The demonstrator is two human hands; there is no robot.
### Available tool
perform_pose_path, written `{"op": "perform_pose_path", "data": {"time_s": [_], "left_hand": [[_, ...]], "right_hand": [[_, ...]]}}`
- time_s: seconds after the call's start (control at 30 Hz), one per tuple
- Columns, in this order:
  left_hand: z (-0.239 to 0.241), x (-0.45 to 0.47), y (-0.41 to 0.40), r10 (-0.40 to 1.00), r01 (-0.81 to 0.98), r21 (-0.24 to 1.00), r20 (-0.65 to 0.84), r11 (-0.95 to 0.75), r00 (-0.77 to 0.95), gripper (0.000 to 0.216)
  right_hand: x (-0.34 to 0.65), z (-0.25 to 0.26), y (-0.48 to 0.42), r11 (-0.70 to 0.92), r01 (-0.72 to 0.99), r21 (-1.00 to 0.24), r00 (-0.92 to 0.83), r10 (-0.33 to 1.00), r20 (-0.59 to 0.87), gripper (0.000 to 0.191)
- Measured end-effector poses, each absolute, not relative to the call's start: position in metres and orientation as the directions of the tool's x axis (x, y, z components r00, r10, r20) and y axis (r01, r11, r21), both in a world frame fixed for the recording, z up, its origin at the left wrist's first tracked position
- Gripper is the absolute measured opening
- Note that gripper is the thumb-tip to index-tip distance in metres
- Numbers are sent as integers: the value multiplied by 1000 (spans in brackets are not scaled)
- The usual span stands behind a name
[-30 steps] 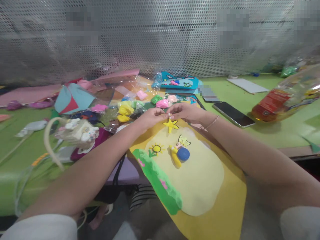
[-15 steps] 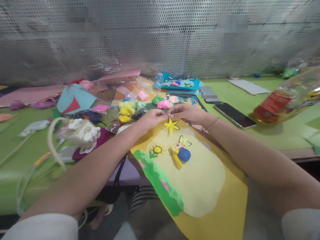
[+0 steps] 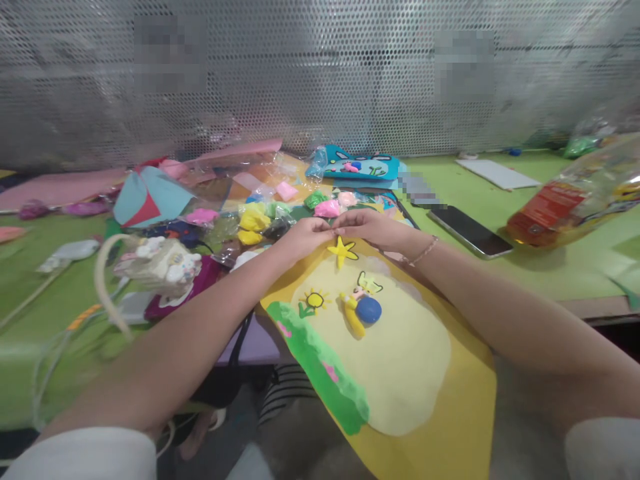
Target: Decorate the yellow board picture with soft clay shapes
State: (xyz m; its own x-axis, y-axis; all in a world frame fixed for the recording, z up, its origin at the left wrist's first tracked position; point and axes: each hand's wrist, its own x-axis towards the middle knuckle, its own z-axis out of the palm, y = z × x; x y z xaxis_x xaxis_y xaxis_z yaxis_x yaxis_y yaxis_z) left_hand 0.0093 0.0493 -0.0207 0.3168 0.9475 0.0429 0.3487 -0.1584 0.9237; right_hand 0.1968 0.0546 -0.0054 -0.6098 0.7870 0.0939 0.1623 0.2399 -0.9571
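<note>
My left hand [image 3: 306,236] and my right hand [image 3: 370,225] meet fingertip to fingertip just above a yellow clay star [image 3: 342,251]. Both pinch something tiny and pale that I cannot make out. The star lies at the far end of a yellow board [image 3: 450,427] with a pale oval, a small clay sun [image 3: 314,300], a yellow and blue clay figure [image 3: 363,311] and a green clay strip [image 3: 320,365]. The board reaches from the table's edge towards my lap.
Bags of coloured clay [image 3: 260,220] lie beyond my hands. A plush toy with a handle [image 3: 160,263] sits at the left. A black phone [image 3: 470,230] and a plastic packet [image 3: 575,193] lie to the right on the green table [image 3: 545,267]. Perforated metal panel [image 3: 320,73] behind.
Both hands stay pinched together above the star; the fingers shift only slightly. The view has nudged a little.
</note>
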Motion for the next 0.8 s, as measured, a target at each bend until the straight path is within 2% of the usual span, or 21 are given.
{"op": "perform_pose_path", "data": {"time_s": [0.23,0.53,0.8], "left_hand": [[-18,10,48,946,317,940,20,-128,324,27],[-18,10,49,946,303,946,10,-113,323,25],[-17,9,48,950,285,951,22,-116,312,23]], "right_hand": [[196,-5,52,274,201,-940,-567,815,116,16],[195,-5,52,246,163,-955,-592,799,104,20],[197,-5,53,285,147,-947,-632,764,132,21]]}}
